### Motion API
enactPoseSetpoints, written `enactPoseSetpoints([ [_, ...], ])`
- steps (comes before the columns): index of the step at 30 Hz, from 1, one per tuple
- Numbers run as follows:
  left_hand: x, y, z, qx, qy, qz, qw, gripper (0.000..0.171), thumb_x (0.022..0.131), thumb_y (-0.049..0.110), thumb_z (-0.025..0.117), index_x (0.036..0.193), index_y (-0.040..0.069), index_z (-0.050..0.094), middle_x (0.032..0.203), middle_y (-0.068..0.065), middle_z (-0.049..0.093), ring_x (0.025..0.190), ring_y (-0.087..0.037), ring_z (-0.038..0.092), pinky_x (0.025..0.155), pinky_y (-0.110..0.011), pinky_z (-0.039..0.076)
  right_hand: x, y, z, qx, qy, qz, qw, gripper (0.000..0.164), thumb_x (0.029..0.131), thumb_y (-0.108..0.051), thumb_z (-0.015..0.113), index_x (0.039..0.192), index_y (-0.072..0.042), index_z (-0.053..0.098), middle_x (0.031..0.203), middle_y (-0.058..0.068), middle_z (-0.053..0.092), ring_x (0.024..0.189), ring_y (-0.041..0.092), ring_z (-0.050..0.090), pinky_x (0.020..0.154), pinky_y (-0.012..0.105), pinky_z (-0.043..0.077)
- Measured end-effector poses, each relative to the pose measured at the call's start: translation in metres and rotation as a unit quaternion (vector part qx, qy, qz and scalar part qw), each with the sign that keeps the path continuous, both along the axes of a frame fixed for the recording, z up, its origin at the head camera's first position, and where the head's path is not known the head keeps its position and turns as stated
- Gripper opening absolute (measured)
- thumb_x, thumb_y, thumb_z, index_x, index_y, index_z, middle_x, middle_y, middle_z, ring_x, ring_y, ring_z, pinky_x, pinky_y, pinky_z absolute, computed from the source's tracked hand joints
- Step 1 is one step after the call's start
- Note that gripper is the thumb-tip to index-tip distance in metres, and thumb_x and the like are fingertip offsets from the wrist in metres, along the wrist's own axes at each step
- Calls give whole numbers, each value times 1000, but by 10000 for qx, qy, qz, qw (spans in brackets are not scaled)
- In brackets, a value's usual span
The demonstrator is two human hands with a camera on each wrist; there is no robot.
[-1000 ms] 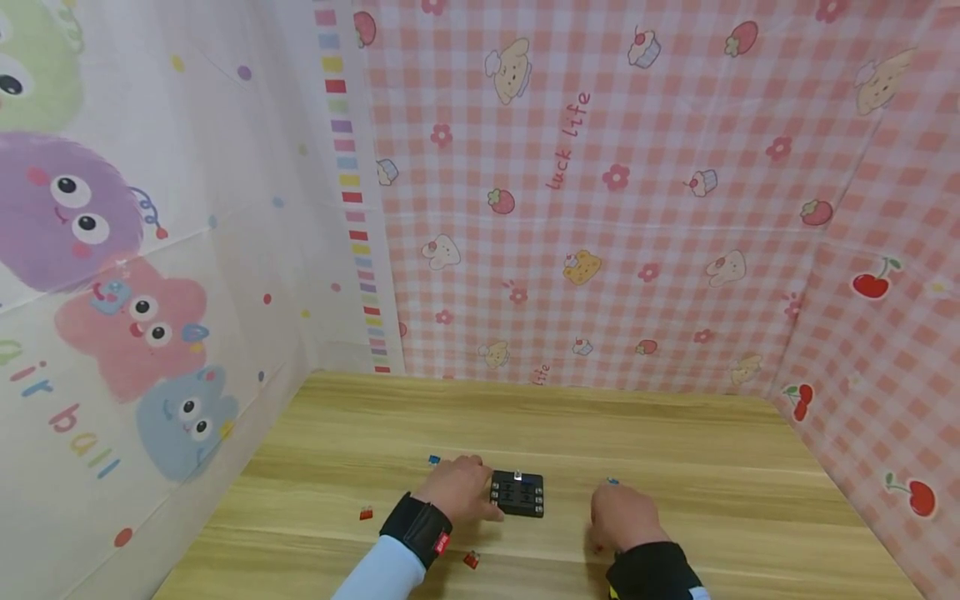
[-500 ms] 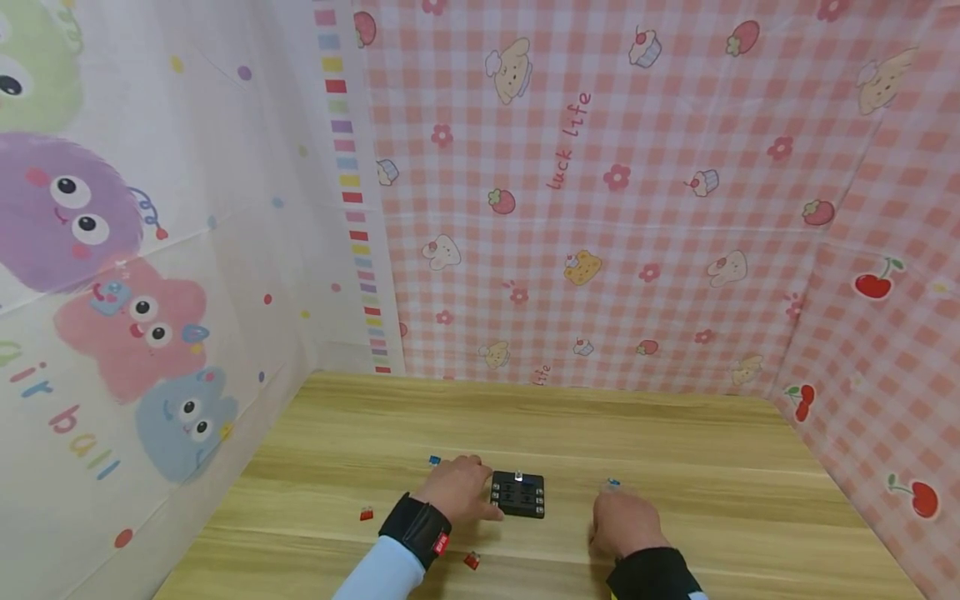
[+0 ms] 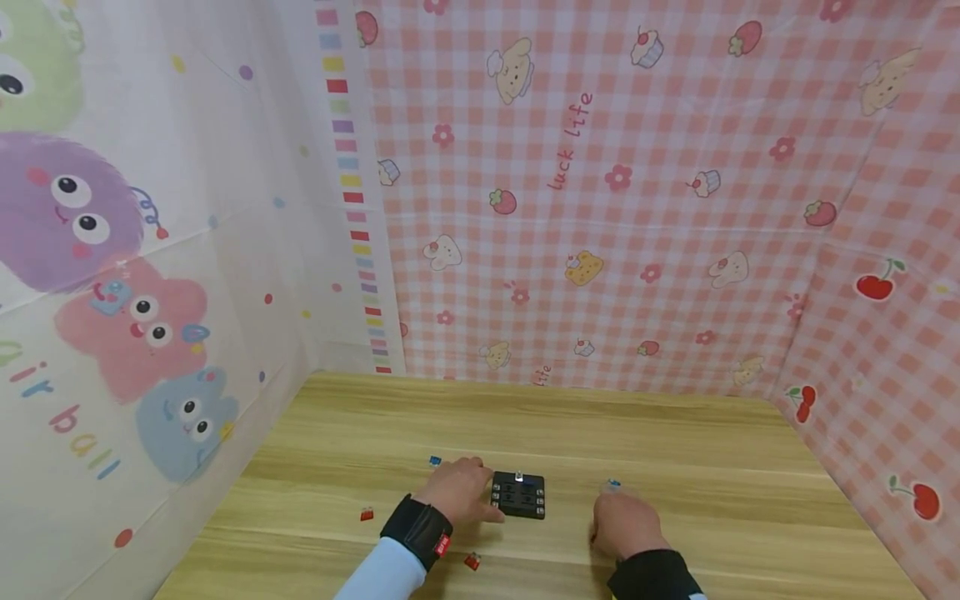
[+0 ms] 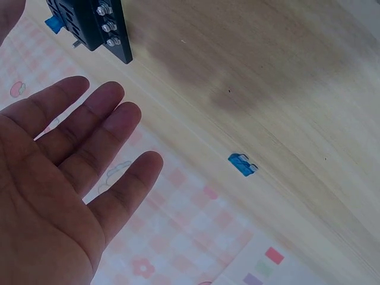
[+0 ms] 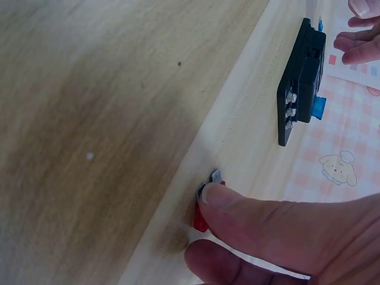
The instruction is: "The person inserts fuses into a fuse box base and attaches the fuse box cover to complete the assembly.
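A black fuse box [image 3: 518,496] with screw terminals lies on the table between the hands; blue blade fuses [image 5: 319,108] stick out of its top. My left hand [image 3: 459,492] is held at the box's left side. Its fingers are loosely extended with nothing between them in the left wrist view. Right of the box, my right hand [image 3: 627,523] is low over the table. In the right wrist view its thumb and a finger pinch a red blade fuse [image 5: 200,218] with metal prongs, partly covered by the thumb. The head view hides this fuse behind the hand.
Loose blue fuses lie on the wooden table [image 3: 375,425]: one behind the left hand [image 3: 435,461], another just beyond the right hand [image 3: 613,483]. Two red fuses [image 3: 367,514] lie left of and in front of the box. Patterned cloth [image 3: 585,208] hangs around the table.
A bit of red showing under my right hand one second ago is out of sight in the head view now. That hand has shifted slightly; the left hand and the fuse box stay in place.
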State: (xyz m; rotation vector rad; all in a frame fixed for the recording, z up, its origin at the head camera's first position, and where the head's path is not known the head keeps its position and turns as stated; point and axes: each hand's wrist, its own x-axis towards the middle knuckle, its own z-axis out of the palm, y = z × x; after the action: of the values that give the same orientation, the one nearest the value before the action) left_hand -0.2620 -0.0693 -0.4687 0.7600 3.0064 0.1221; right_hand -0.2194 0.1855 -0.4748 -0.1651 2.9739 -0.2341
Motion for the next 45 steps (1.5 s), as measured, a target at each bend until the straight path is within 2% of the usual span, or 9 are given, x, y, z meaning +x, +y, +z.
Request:
enactPoseSetpoints([
  [7, 0, 0, -1, -29, -46, 25, 10000, 66, 76, 60, 77, 119, 11, 70, 112, -7, 67, 102, -24, 63, 85, -44, 51, 1, -2, 1, 14, 210, 96, 9997, 17, 78, -8, 78, 68, -12, 65, 71, -1, 60, 64, 17, 50, 62, 41, 49],
  [12, 2, 0, 2, -46, -47, 49, 10000, 66, 75, 60, 78, 118, 11, 70, 111, -7, 67, 100, -24, 63, 84, -43, 51, 1, -4, 2, 45, 87, 28, 9999, 18, 80, -9, 76, 67, -10, 63, 71, 0, 58, 65, 17, 49, 63, 39, 48],
  [17, 3, 1, 3, -67, -46, 61, 9999, 66, 75, 60, 78, 118, 11, 70, 110, -7, 67, 98, -23, 64, 83, -42, 52, 0, -6, 1, -153, -47, -110, 9998, 20, 79, -11, 78, 68, -9, 61, 68, 0, 54, 65, 19, 47, 62, 37, 43],
  [24, 4, 1, 3, -81, -79, 66, 9999, 67, 75, 60, 78, 120, 11, 69, 111, -7, 67, 101, -24, 63, 85, -43, 51, -1, -5, -3, -252, 211, 11, 9995, 17, 76, -6, 78, 69, -10, 63, 69, 0, 55, 66, 18, 47, 63, 38, 44],
  [35, 2, 1, 3, -35, -91, 92, 9999, 66, 75, 59, 78, 120, 11, 70, 111, -7, 67, 100, -24, 63, 86, -43, 51, -3, -4, -3, -251, 335, 85, 9991, 13, 78, -4, 74, 72, -10, 64, 70, 0, 55, 67, 19, 48, 65, 40, 44],
  [45, 1, 3, 3, -71, -46, 34, 10000, 62, 75, 60, 78, 114, 12, 71, 107, -6, 67, 94, -22, 64, 81, -42, 52, -1, -3, -2, -403, 337, 97, 9986, 18, 79, -6, 77, 71, -11, 62, 68, -2, 54, 66, 17, 47, 64, 37, 43],
])
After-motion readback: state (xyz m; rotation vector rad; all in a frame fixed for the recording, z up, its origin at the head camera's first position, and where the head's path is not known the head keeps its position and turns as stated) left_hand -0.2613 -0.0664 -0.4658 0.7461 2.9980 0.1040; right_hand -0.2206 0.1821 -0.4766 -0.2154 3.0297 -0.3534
